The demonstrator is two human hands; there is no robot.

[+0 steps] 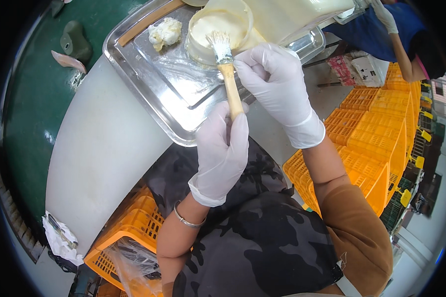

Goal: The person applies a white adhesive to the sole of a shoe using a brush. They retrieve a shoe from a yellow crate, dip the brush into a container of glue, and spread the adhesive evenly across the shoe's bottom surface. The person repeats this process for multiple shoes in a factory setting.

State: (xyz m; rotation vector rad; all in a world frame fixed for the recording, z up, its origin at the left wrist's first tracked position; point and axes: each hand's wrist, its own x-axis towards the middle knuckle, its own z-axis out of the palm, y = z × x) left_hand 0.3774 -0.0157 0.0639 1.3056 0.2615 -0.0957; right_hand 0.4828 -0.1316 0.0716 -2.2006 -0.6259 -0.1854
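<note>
My left hand (222,148), in a white glove, pinches the lower end of a flat paintbrush's wooden handle (229,88). The brush tilts upward, its pale bristles (219,42) coated in white over the near rim of a clear plastic tub (203,53). Cream-coloured paste (223,24) fills the tub. My gloved right hand (275,76) is closed, fingertips against or just beside the brush's neck; whether they hold anything is hidden. Under the tub lies a metal tray (148,94), with a white crumpled lump (164,33) and a wooden strip (148,22) on it.
A large cream-coloured block (297,17) rises beyond my right hand. The white curved tabletop (99,143) adjoins a green surface (25,114) at left. Orange crates stand at right (376,138) and below the table (134,222). Another person's gloved hand (384,16) is at the upper right.
</note>
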